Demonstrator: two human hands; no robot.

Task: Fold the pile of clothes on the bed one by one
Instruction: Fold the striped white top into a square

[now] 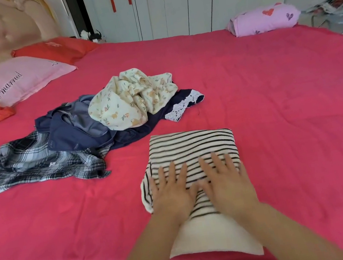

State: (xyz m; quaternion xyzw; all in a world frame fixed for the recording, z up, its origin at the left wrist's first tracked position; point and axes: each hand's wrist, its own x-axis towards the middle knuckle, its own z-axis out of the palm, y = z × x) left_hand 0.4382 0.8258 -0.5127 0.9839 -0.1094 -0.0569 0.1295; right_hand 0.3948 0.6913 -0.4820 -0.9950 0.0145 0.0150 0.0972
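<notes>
Left hand [172,190]: lying flat on the striped top [191,144], fingers straight and spread, pressing down and gripping nothing.
Right hand [226,179]: lying flat just beside the left, thumbs nearly touching, fingers spread wide and holding nothing.
Striped top: sitting folded into a rough rectangle near the front edge of the bed [277,111], its plain cream end reaching toward the person.
Pile [88,130]: sitting unfolded just beyond the top and to its left.
Floral piece [132,97]: crumpling on top of the pile.
Blue garment [68,134]: lying under the floral piece.
Plaid shirt [34,163]: sprawling out to the left.
Lace piece [182,107]: poking out on the right, near the top's far edge.
Pink pillow [12,80]: resting at the headboard between two red pillows [55,49].
Purple bundle [263,19]: sitting at the far right corner.
</notes>
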